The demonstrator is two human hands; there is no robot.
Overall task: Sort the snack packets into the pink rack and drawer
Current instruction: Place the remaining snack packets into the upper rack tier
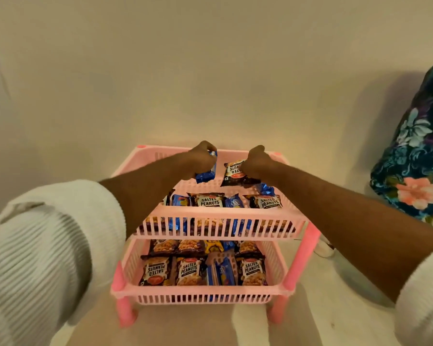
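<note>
- The step in hand looks like placing: two packets are held over the back of the top tier of the pink rack [238, 211], near its far edge.
- The left hand [200, 158] has its fingers curled round a blue packet [206, 174], which hangs below the fist, tilted, above the tier floor.
- The right hand [256, 163] pinches a peanut packet [234, 172] at its right edge; the packet lies left of the fingers, low over the tier or touching it, I cannot tell which.
- Next, each packet likely needs setting down in the bare back row and releasing.
- A row of packets already fills the top tier's front edge; the lower tier [205, 290] holds more.
- A floral cloth [415, 156] sits to the right, against the wall.
</note>
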